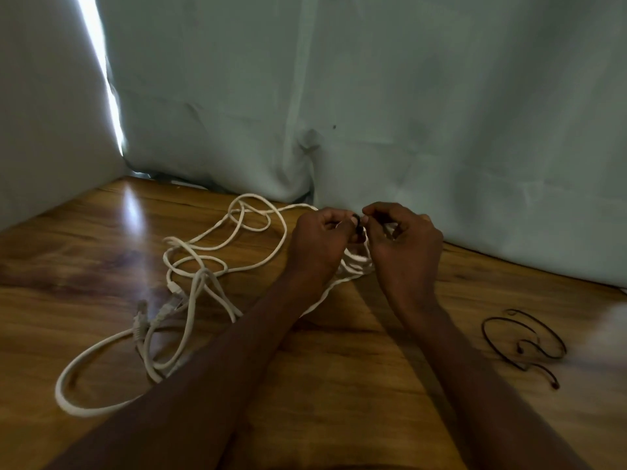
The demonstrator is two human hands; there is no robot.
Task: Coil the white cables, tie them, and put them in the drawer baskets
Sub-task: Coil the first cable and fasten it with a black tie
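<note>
A pale curtain (373,96) hung behind the fingers, its hem meeting the far edge of the wooden table (339,368) that spread beneath and toward the person from them. To the left of the fingers and nearer the person, loose white cables (190,266) sprawled in tangled loops over the wood, their plug ends lying together in the middle of the heap. Directly below the fingers a gathered bundle of white cable (356,262) hung between the two palms, its strands trailing back under the left wrist. Well to the right of the fingers and closer to the person, thin black wire ties (524,340) lay curled on the table. The left hand (319,242) and the right hand (403,242) met above the bundle, fingers of both curled, their fingertips (368,220) pinching a small dark tie (356,221) between them, just over the white strands.
</note>
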